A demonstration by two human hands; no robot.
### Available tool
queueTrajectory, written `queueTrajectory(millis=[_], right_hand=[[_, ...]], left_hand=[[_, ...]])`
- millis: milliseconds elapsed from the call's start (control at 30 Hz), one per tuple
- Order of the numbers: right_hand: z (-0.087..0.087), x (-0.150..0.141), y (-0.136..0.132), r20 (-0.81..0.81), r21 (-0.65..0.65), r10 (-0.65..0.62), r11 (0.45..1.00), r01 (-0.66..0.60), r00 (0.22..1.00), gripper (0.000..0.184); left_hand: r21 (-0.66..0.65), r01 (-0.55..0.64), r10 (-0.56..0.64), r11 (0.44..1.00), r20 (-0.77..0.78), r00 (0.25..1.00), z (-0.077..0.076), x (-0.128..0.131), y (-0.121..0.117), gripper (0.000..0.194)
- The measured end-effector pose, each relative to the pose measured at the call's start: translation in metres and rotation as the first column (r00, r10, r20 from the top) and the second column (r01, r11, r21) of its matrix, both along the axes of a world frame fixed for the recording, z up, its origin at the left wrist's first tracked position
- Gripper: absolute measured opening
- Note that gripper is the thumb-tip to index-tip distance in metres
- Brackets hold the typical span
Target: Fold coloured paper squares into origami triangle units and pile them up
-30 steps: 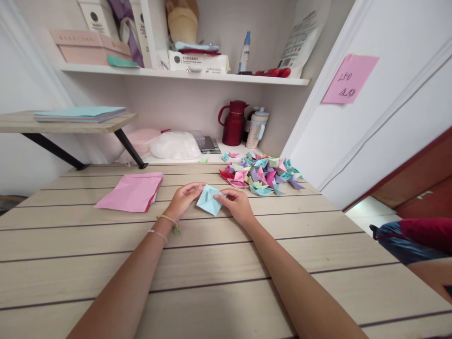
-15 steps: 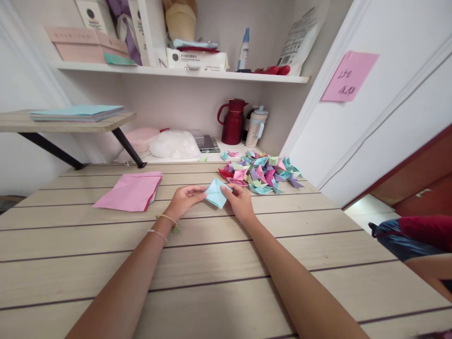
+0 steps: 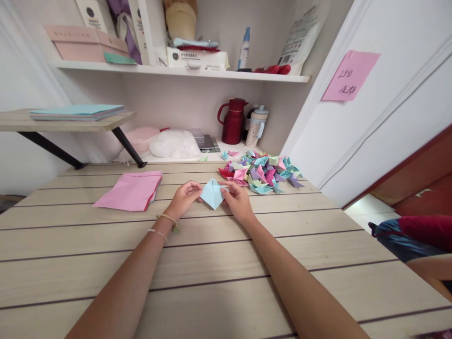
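Observation:
Between my two hands is a light blue folded paper [image 3: 213, 194], diamond-shaped with one corner toward me. The fingers of my left hand [image 3: 186, 197] pinch its left corner. On the opposite side, my right hand [image 3: 236, 198] grips the right corner, thumb in front and fingers behind. Just beyond my right hand lies a heap of folded paper boats [image 3: 263, 172] in pink, blue, green, purple and red. To the left of my left hand rests a stack of pink paper sheets [image 3: 129, 190], with red and white edges showing beneath.
Across the plank-patterned table [image 3: 197, 263], a red jug [image 3: 233, 121] and a speckled cup [image 3: 256, 126] stand at the back. A small raised shelf [image 3: 102, 123] on black legs bears blue paper sheets [image 3: 77, 112]. At the right edge a person's leg [image 3: 423, 263] shows.
The blue paper has turned over or opened in my hands, now showing a smoother face, and has shifted slightly left. Both hands still hold it.

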State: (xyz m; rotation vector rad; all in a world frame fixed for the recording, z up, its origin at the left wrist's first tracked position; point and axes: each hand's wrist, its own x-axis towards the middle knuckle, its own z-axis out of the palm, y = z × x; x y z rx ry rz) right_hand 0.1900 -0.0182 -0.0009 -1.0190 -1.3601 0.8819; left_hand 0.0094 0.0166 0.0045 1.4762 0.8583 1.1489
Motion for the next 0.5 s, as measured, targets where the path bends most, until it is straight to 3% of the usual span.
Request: queueTrajectory(millis=[133,267,500], right_hand=[[-0.0032,-0.0002,0.0004,-0.018,-0.039,0.011,0.999,-0.011,1.0,0.038],[-0.0043,-0.0001,0.0006,0.022,-0.035,0.016,0.999,-0.015,1.0,0.029],[-0.0022,0.0022,0.0,0.195,-0.009,-0.055,0.998,0.058,0.979,0.041]], left_hand=[[0.024,0.087,-0.084,0.996,-0.097,0.992,0.0041,0.0015,-0.0062,0.031],[0.026,0.083,-0.076,0.996,-0.205,0.976,0.0069,0.0014,-0.0094,0.04],[0.019,0.036,-0.033,0.999,-0.138,0.99,0.0019,0.001,-0.0047,0.05]])
